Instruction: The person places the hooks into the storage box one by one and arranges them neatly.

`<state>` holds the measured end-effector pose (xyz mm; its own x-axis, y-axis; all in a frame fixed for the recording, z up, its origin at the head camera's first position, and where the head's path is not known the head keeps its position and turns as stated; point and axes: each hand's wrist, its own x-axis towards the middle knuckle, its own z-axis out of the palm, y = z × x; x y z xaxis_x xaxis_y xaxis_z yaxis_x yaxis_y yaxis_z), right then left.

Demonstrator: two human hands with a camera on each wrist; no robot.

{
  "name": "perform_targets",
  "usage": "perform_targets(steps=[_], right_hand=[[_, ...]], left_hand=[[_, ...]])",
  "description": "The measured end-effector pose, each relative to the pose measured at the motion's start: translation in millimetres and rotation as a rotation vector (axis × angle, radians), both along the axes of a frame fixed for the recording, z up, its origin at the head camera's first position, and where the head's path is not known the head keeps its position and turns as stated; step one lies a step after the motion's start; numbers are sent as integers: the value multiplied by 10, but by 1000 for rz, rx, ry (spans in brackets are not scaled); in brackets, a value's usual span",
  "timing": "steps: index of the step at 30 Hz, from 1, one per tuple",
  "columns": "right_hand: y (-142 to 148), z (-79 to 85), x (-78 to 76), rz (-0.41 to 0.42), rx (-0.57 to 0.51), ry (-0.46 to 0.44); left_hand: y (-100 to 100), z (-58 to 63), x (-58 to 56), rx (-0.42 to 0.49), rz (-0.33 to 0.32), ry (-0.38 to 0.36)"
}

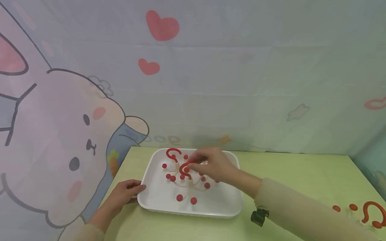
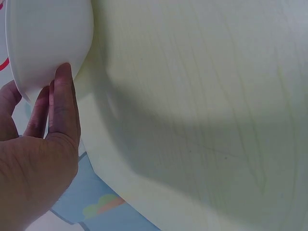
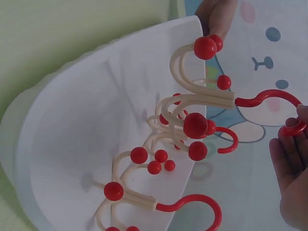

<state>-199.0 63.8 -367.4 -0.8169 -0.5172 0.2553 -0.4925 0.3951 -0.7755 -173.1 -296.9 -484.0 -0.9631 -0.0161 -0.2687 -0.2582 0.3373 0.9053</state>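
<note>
My right hand (image 1: 215,164) pinches the red hook top of a cream multi-arm hanger (image 1: 184,173) with red ball tips. In the right wrist view this hanger (image 3: 224,98) hangs from the fingers of the right hand (image 3: 296,171), over the white tray (image 3: 72,120). Two more such hangers, a lower one (image 3: 137,199) and one farther back (image 3: 228,139), are in the tray. My left hand (image 1: 123,194) grips the left rim of the tray (image 1: 156,201), and the left wrist view shows fingers of the left hand (image 2: 38,154) against its outer wall.
Another red-hooked hanger (image 1: 374,212) lies on the green table (image 1: 289,177) at the right, partly behind the sleeve. A wall cloth (image 1: 226,83) with a rabbit and hearts rises behind the table. A small black device (image 1: 259,217) is on my right wrist.
</note>
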Motion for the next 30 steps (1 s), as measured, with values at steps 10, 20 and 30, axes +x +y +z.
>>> perform_targets(steps=[10,20,30], right_hand=[[-263,-138,-32,-38,-36,-75],[-452,-317,-72,-64,-54,-77],[-557,-500,-127,-97,-51,-126]], left_hand=[[7,-8,-9,-12,17,-9],[8,3,-9,-18,24,-14],[14,8,4,-25,23,-14]])
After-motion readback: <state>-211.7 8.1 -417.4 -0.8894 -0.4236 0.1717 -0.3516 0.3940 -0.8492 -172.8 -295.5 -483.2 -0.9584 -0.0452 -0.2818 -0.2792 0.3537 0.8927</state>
